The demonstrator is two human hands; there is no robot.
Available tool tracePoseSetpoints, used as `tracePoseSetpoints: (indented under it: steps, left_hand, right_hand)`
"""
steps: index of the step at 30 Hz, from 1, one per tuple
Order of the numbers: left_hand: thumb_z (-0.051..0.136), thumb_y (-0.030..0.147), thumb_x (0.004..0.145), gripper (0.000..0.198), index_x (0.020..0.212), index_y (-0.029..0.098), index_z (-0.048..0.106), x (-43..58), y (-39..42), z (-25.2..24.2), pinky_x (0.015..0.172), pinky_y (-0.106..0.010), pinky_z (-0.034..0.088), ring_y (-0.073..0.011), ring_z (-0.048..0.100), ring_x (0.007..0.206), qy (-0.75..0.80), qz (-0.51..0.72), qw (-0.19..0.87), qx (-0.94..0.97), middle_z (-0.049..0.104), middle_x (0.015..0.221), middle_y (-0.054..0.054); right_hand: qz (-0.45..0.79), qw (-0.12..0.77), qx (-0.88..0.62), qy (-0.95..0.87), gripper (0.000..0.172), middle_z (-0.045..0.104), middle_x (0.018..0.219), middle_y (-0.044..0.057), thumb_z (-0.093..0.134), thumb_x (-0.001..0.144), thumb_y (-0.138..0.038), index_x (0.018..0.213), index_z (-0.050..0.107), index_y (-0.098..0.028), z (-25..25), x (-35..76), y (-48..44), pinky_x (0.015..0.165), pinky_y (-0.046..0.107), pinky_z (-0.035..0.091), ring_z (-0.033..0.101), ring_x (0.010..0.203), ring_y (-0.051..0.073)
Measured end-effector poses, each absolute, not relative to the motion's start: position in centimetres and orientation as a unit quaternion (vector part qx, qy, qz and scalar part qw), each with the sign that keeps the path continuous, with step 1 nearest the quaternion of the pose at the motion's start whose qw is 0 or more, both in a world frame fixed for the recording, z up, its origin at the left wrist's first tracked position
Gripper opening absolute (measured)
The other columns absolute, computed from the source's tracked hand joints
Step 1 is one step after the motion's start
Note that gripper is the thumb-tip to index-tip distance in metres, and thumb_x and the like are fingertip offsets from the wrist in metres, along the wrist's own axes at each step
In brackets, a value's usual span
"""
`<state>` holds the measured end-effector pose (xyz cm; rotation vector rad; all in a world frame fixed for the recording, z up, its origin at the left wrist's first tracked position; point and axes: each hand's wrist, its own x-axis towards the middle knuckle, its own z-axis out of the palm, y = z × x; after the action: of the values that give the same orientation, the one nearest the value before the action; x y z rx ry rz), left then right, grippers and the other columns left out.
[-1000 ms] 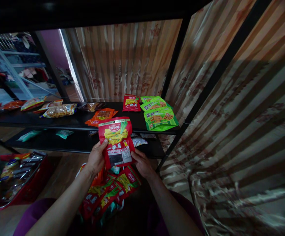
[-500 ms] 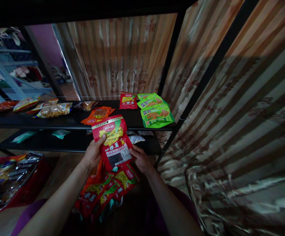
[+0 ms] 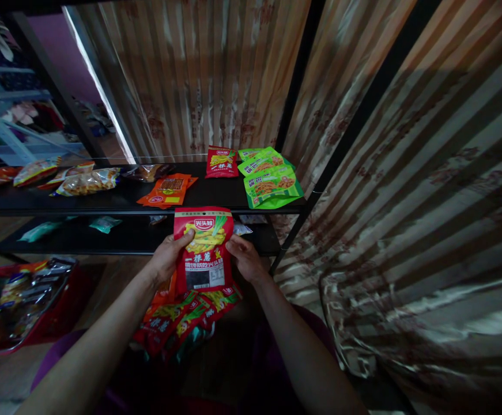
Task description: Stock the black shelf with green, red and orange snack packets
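Observation:
A red snack packet [image 3: 203,259] is held upright, front towards me, between both hands. My left hand [image 3: 168,255] grips its left edge, thumb over the printed front. On the right edge, my right hand [image 3: 246,257] pinches it with the thumb in front; the other fingers are partly hidden behind. Below lies a heap of similar red packets [image 3: 177,325] near my lap, with an orange packet [image 3: 163,291] partly covered beside them. On the shelf ahead, another red packet [image 3: 222,162] stands next to several green packets [image 3: 272,181].
The black shelf [image 3: 216,199] crosses in front, with an orange packet [image 3: 168,190] and several snack bags [image 3: 89,181] on it. A lower shelf [image 3: 73,236] bears teal packets. A red basket [image 3: 56,317] full of snacks stands left. Curtains [image 3: 427,230] hang behind and right.
The held red packet has turned from tilted to nearly straight, and my right hand has shifted higher along its edge. The view has tipped down slightly, so the shelf appears higher.

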<state>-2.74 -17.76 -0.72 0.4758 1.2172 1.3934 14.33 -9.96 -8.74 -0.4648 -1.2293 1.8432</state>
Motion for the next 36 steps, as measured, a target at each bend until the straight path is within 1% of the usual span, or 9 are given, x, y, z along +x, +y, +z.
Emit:
tracePoseSetpoints:
  steps: [4,8,11,15,19,24,33,35,36]
  left_hand:
    - [0.071,0.023,0.074,0.025,0.094,0.008,0.069,-2.7,-17.8,-1.0,0.065,-0.034,0.058,-0.0224,0.069,0.062,0.538,0.57,0.584,0.212,0.073,0.075,-0.012]
    - [0.071,0.025,0.074,0.026,0.095,0.009,0.069,-2.7,-17.8,-1.4,0.067,-0.035,0.058,-0.0225,0.07,0.063,0.537,0.565,0.59,0.211,0.073,0.078,-0.013]
    - [0.07,0.025,0.075,0.026,0.096,0.01,0.069,-2.7,-17.8,-1.8,0.069,-0.034,0.058,-0.0224,0.07,0.067,0.532,0.565,0.595,0.208,0.073,0.079,-0.013]
    - [0.068,0.026,0.077,0.025,0.096,0.01,0.069,-2.6,-17.7,-2.2,0.068,-0.034,0.058,-0.0215,0.07,0.065,0.534,0.56,0.595,0.216,0.073,0.079,-0.012]
    - [0.067,0.027,0.078,0.026,0.097,0.01,0.069,-2.3,-17.6,-2.1,0.068,-0.032,0.058,-0.0207,0.07,0.064,0.541,0.563,0.583,0.224,0.073,0.077,-0.011]
    - [0.066,0.028,0.079,0.025,0.097,0.01,0.069,-2.4,-17.8,-1.9,0.07,-0.033,0.058,-0.021,0.07,0.065,0.542,0.561,0.585,0.221,0.073,0.077,-0.011]
    - [0.074,0.033,0.072,0.032,0.096,0.013,0.069,-2.8,-18.1,-1.9,0.076,-0.034,0.057,-0.0245,0.071,0.081,0.509,0.585,0.598,0.203,0.074,0.087,-0.013]
    - [0.074,0.033,0.071,0.032,0.097,0.014,0.069,-2.8,-18.2,-1.8,0.076,-0.034,0.057,-0.0245,0.071,0.081,0.508,0.59,0.596,0.196,0.074,0.087,-0.012]
    - [0.074,0.033,0.071,0.033,0.097,0.014,0.069,-2.9,-18.3,-1.7,0.076,-0.034,0.057,-0.0245,0.071,0.081,0.509,0.594,0.593,0.191,0.074,0.087,-0.012]
  right_hand:
    - [0.715,0.452,-0.236,-0.479,0.027,0.068,0.076,-0.002,0.075,0.068,-0.045,0.079,0.07,-0.021,-9.2,14.4,-9.7,0.068,0.027,0.046,0.058,0.069,0.015]
    - [0.671,0.475,-0.284,-0.494,0.031,0.059,0.06,-0.004,0.073,0.068,-0.049,0.063,0.065,-0.019,-9.1,14.5,-9.7,0.058,0.025,0.039,0.049,0.058,0.012]
    - [0.655,0.497,-0.296,-0.487,0.033,0.055,0.056,-0.005,0.073,0.067,-0.048,0.058,0.061,-0.018,-8.6,14.4,-9.9,0.055,0.024,0.036,0.045,0.056,0.011]
    - [0.665,0.521,-0.304,-0.441,0.031,0.057,0.057,-0.005,0.076,0.062,-0.047,0.061,0.065,-0.019,-8.2,14.1,-10.1,0.053,0.024,0.036,0.045,0.054,0.011]
    - [0.675,0.529,-0.3,-0.417,0.028,0.061,0.061,-0.004,0.077,0.061,-0.045,0.065,0.068,-0.019,-8.5,13.9,-10.0,0.054,0.025,0.039,0.048,0.054,0.011]
    - [0.676,0.529,-0.309,-0.409,0.029,0.064,0.064,-0.003,0.078,0.06,-0.046,0.067,0.069,-0.02,-8.8,13.7,-9.9,0.056,0.026,0.042,0.051,0.057,0.013]
    - [0.682,0.507,-0.297,-0.435,0.03,0.068,0.072,-0.001,0.076,0.063,-0.048,0.073,0.069,-0.021,-8.9,13.6,-9.9,0.062,0.031,0.048,0.058,0.065,0.018]
    - [0.678,0.509,-0.294,-0.441,0.031,0.069,0.078,0.0,0.075,0.065,-0.048,0.08,0.07,-0.021,-9.0,13.5,-9.9,0.066,0.031,0.05,0.06,0.071,0.019]
    - [0.678,0.509,-0.29,-0.444,0.034,0.07,0.082,0.001,0.075,0.066,-0.047,0.088,0.07,-0.022,-9.0,13.5,-9.9,0.069,0.032,0.051,0.061,0.075,0.019]
